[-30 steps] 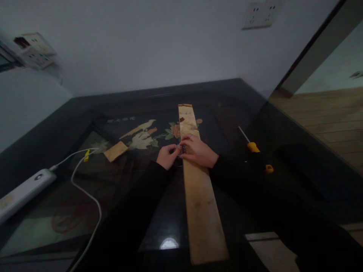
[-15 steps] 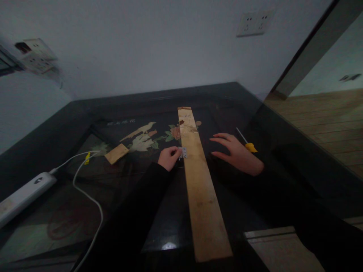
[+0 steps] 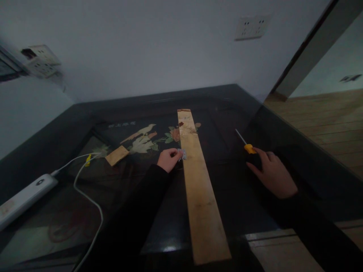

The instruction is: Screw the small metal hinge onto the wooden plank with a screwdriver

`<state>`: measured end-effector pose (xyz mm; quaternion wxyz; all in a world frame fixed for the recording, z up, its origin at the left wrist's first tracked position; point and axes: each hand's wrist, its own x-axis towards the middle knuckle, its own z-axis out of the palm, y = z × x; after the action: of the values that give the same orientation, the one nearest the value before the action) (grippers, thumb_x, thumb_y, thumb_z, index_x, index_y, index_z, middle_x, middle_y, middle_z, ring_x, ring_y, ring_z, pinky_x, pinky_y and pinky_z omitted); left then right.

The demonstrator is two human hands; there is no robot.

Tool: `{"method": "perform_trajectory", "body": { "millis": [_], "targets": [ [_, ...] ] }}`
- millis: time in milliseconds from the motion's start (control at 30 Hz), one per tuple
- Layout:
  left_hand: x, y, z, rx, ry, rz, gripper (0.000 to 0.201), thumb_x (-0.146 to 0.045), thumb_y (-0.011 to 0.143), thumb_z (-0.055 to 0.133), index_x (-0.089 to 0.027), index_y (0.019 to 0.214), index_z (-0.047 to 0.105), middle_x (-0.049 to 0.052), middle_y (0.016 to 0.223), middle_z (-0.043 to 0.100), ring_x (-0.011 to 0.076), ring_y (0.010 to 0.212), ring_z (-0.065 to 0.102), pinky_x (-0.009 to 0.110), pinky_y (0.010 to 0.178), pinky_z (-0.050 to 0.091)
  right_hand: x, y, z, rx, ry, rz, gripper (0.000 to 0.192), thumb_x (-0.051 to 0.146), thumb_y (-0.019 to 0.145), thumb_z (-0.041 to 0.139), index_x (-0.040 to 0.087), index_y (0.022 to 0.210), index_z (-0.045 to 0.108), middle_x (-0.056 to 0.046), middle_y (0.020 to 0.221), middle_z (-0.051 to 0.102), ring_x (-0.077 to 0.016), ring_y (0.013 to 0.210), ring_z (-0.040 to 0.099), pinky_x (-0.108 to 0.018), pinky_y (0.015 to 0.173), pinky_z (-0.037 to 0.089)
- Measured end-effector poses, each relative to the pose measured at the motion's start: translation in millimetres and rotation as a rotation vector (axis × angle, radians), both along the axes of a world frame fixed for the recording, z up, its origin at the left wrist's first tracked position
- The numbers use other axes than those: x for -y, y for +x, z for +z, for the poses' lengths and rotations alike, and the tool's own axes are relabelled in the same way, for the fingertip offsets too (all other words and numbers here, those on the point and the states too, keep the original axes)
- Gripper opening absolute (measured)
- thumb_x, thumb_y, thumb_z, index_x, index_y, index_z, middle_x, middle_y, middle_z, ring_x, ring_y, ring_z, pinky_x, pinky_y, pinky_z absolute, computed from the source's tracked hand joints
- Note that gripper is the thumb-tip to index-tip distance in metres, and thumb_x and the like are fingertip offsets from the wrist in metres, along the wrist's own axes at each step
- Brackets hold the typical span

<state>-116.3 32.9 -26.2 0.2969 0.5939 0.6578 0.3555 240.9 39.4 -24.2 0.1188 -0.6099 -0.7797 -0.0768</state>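
Observation:
A long wooden board (image 3: 200, 189) lies lengthwise on the dark glossy table (image 3: 232, 211). Against its left edge, around the middle, sits a small metal hinge (image 3: 184, 154), one leaf over the wood. My left hand (image 3: 169, 158) pinches the hinge's outer leaf between thumb and fingertips, which partly cover it. On the right, my right hand (image 3: 275, 173) has its thumb and fingers around the dark handle of a screwdriver (image 3: 248, 148) with a yellow collar. The screwdriver's thin metal shaft points up and left, away from the board.
A short wooden block (image 3: 117, 155) lies to the left. Farther left are a white power strip (image 3: 27, 198) and its looping white cable (image 3: 98, 206) with a yellow tag (image 3: 88, 160). A wall (image 3: 153, 49) with sockets (image 3: 252, 27) stands behind the table.
My right hand has moved right and toward me from beside the board, and its fingers have closed on the screwdriver handle. My left hand stays at the hinge.

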Motion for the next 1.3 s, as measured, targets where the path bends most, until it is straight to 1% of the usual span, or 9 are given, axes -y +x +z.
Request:
{"method": "perform_trajectory", "body": {
  "millis": [200, 367, 500, 667, 767, 833, 1000, 1133, 1300],
  "targets": [
    [-2, 1, -1.4, 0.071, -0.031, 0.031, 0.035, -0.048, 0.07, 0.063, -0.016, 0.055, 0.059, -0.002, 0.052, 0.051, 0.0124, 0.055, 0.043, 0.025, 0.055, 0.031, -2, -4, 0.1, -0.078, -0.079, -0.05, 0.057, 0.041, 0.096, 0.037, 0.01, 0.143, 0.04, -0.018, 0.11, 0.059, -0.0308, 0.084, 0.065, -0.044, 0.076, 0.054],
    [-2, 2, -0.2, 0.156, -0.053, 0.029, 0.036, -0.049, 0.066, 0.064, -0.017, 0.054, 0.057, -0.003, 0.051, 0.049, 0.0114, 0.053, 0.04, 0.024, 0.054, 0.029, -3, -6, 9.8, -0.239, -0.014, 0.022, 0.052, 0.037, 0.094, 0.042, 0.01, 0.138, 0.045, -0.019, 0.117, 0.058, -0.0323, 0.097, 0.064, -0.045, 0.081, 0.054],
    [0, 4, -0.8, 0.163, -0.046, 0.054, 0.036, -0.05, 0.066, 0.063, -0.017, 0.055, 0.058, -0.004, 0.05, 0.046, 0.0108, 0.053, 0.038, 0.024, 0.053, 0.027, -15, -23, 44.1, -0.442, 0.121, 0.222, 0.044, 0.035, 0.091, 0.05, 0.017, 0.131, 0.051, -0.015, 0.122, 0.061, -0.029, 0.111, 0.06, -0.045, 0.093, 0.05],
    [0, 4, -4.7, 0.143, -0.012, 0.055, 0.036, -0.049, 0.07, 0.058, -0.018, 0.053, 0.053, -0.004, 0.05, 0.045, 0.0119, 0.055, 0.04, 0.023, 0.055, 0.031, -45, -62, 105.1, -0.687, 0.229, 0.337, 0.032, 0.035, 0.079, 0.068, 0.026, 0.109, 0.061, -0.007, 0.106, 0.068, -0.0262, 0.1, 0.064, -0.043, 0.085, 0.053],
    [0, 4, -4.9, 0.11, 0.012, 0.053, 0.036, -0.049, 0.071, 0.056, -0.018, 0.052, 0.05, -0.004, 0.051, 0.043, 0.012, 0.056, 0.04, 0.024, 0.055, 0.03, -67, -88, 129.1, -0.97, 0.214, 0.45, 0.032, 0.037, 0.073, 0.074, 0.027, 0.1, 0.061, -0.004, 0.095, 0.066, -0.0208, 0.079, 0.065, -0.036, 0.065, 0.055],
    [0, 5, -3.9, 0.09, 0.026, 0.051, 0.038, -0.049, 0.073, 0.054, -0.019, 0.052, 0.048, -0.004, 0.051, 0.042, 0.0118, 0.056, 0.039, 0.024, 0.055, 0.03, -79, -103, 137.6, -1.2, 0.171, 0.566, 0.032, 0.039, 0.072, 0.076, 0.027, 0.095, 0.057, -0.002, 0.089, 0.063, -0.0154, 0.064, 0.062, -0.029, 0.049, 0.05],
    [2, 6, -1.3, 0.075, 0.051, 0.056, 0.038, -0.049, 0.075, 0.053, -0.018, 0.052, 0.046, -0.004, 0.052, 0.04, 0.0117, 0.057, 0.04, 0.025, 0.058, 0.032, -90, -126, 139.7, -1.381, -0.045, 0.671, 0.029, 0.043, 0.08, 0.066, 0.028, 0.093, 0.045, 0.004, 0.075, 0.063, -0.0113, 0.047, 0.058, -0.026, 0.039, 0.049],
    [3, 7, -0.1, 0.056, 0.058, 0.053, 0.037, -0.046, 0.076, 0.053, -0.018, 0.052, 0.047, -0.004, 0.052, 0.041, 0.0116, 0.056, 0.041, 0.025, 0.058, 0.033, -90, -130, 130.4, -1.369, -0.091, 0.72, 0.034, 0.043, 0.077, 0.069, 0.027, 0.088, 0.041, 0.007, 0.065, 0.059, -0.0122, 0.04, 0.057, -0.025, 0.034, 0.046],
    [3, 7, 0.9, 0.057, 0.038, 0.053, 0.037, -0.045, 0.077, 0.053, -0.018, 0.052, 0.047, -0.003, 0.052, 0.043, 0.0119, 0.056, 0.042, 0.025, 0.058, 0.034, -86, -134, 118.7, -1.253, -0.15, 0.683, 0.031, 0.044, 0.082, 0.065, 0.027, 0.095, 0.043, 0.002, 0.079, 0.064, -0.0129, 0.053, 0.062, -0.027, 0.045, 0.05]
  ]
}}
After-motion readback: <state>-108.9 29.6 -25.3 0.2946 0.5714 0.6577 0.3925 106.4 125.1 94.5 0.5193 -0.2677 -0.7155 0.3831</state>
